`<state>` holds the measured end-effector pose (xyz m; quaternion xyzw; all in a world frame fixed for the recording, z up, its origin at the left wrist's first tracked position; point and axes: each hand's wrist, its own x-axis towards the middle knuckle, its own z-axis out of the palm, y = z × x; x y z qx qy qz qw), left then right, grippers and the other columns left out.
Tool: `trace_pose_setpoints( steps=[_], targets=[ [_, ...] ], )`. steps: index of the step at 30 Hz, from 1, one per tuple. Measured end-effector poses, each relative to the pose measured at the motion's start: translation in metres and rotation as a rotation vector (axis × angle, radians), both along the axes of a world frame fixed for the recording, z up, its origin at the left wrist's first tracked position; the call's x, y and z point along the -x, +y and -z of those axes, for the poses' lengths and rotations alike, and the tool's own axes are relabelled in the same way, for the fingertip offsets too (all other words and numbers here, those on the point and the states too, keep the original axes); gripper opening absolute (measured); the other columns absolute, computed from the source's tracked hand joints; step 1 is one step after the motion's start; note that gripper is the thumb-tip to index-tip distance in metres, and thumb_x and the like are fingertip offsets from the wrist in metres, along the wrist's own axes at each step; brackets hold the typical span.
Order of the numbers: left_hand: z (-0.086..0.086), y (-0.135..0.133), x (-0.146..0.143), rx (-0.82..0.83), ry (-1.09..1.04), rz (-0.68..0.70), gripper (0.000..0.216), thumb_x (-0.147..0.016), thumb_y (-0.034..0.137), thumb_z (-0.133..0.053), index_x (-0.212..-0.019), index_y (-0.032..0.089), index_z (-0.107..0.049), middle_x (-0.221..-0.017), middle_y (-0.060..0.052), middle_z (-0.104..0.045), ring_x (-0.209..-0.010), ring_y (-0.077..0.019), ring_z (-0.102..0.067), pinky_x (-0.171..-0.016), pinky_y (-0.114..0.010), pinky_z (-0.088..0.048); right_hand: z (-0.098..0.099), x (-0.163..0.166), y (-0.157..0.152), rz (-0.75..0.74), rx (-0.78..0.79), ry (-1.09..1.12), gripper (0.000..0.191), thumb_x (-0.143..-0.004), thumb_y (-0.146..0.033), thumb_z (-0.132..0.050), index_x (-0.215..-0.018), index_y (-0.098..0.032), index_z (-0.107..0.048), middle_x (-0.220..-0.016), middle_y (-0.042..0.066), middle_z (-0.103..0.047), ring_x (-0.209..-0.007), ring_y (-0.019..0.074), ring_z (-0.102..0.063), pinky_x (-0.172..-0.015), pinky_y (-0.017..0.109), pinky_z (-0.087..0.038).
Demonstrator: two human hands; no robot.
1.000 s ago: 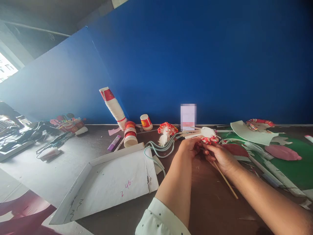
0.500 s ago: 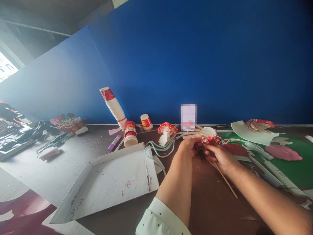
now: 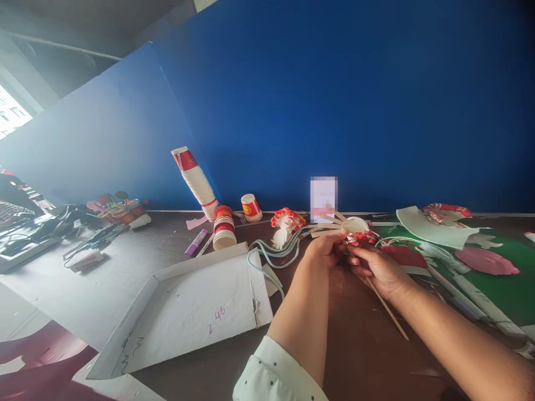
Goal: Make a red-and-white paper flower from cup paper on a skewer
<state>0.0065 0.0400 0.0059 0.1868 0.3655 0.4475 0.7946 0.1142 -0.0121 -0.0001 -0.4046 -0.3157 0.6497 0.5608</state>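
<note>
Between my two hands is a paper cup [image 3: 354, 225] cut into strips, its round white bottom toward the top. Several pale strips fan out to the left, while red and white ones curl at the right. My left hand [image 3: 328, 249] is closed on its left side. My right hand [image 3: 376, 264] pinches the curled strips from the right, and a thin wooden stick [image 3: 388, 309] slants down from under its fingers. The stick's upper end is hidden by the hand. A similar red and white curled paper flower [image 3: 286, 224] lies to the left, by a bundle of pale cables [image 3: 278, 253].
A shallow white cardboard box lid [image 3: 188, 312] lies at left. Behind it are a leaning cup stack [image 3: 196, 181], a single cup [image 3: 251, 208] and a purple glue stick [image 3: 195, 243]. Paper scraps, including a pink oval [image 3: 487, 261], cover a green mat [image 3: 507, 292] at right. A blue partition [image 3: 334, 100] stands behind.
Both hands stay almost in place around the cut cup. The stick and the curled strips have shifted very slightly; the whole view has moved a little.
</note>
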Motion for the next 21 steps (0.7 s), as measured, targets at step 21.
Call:
trace_pose_setpoints(
  steps=[21],
  targets=[
    [0.0006, -0.0017, 0.0014, -0.052, 0.047, 0.052, 0.015, -0.079, 0.011, -0.063, -0.066, 0.013, -0.055, -0.052, 0.002, -0.047, -0.04, -0.0053, -0.038, -0.042, -0.018, -0.035, 0.0026, 0.0, 0.0002, -0.008, -0.021, -0.014, 0.022, -0.055, -0.019, -0.076, -0.069, -0.019, -0.059, -0.076, 0.003, -0.065, -0.046, 0.0038, -0.042, -0.028, 0.011, -0.019]
  ],
)
